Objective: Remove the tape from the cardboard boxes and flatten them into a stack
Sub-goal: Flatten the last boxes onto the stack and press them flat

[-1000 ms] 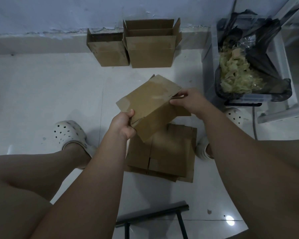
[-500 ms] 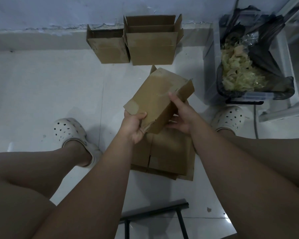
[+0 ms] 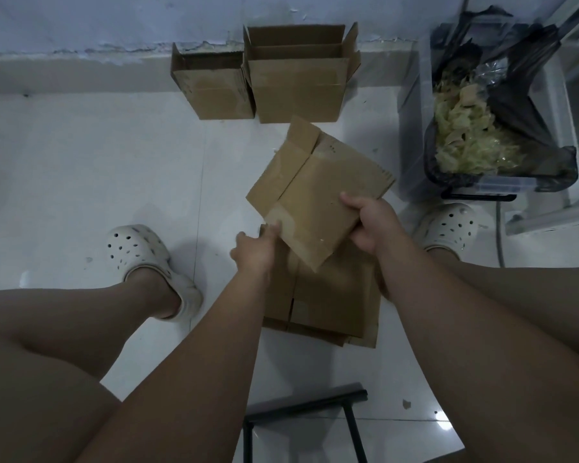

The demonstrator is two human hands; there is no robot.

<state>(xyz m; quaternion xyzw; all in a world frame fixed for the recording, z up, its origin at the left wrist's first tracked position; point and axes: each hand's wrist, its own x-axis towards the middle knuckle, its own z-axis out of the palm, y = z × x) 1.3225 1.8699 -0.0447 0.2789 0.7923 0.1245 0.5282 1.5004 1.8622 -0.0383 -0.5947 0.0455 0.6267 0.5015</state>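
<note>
Above the stack (image 3: 335, 302) of flattened boxes on the white floor (image 3: 81, 178), the held box (image 3: 318, 195) now looks pressed nearly flat, where half a second ago it still had depth. It has also turned, so one flap sticks up at its far corner. The right hand (image 3: 371, 225) has moved from the underside to the box's right edge, and its fingers (image 3: 350, 200) grip the cardboard with the thumb on top. The left hand (image 3: 253, 252) has dropped lower. Its fingers close on the near-left edge beside a pale tape patch (image 3: 281, 218), though I cannot tell whether they catch tape or only cardboard. The camera view has shifted slightly, so the white clog (image 3: 448, 225) by the right arm sits closer to the box.

Against the wall stand two open cartons, touching side by side. Both the smaller carton (image 3: 214, 91) on the left and the larger carton (image 3: 298, 78) on the right have their flaps up, and only bare cardboard shows inside them. To the right, a clear bin (image 3: 415, 128) lined with a black bag (image 3: 522, 108) holds a heap of crumpled yellowish tape scraps (image 3: 465, 142). The other clog (image 3: 137, 252) rests on the floor to the left, well apart from the stack. A black metal frame (image 3: 315, 402) lies nearest the camera.
</note>
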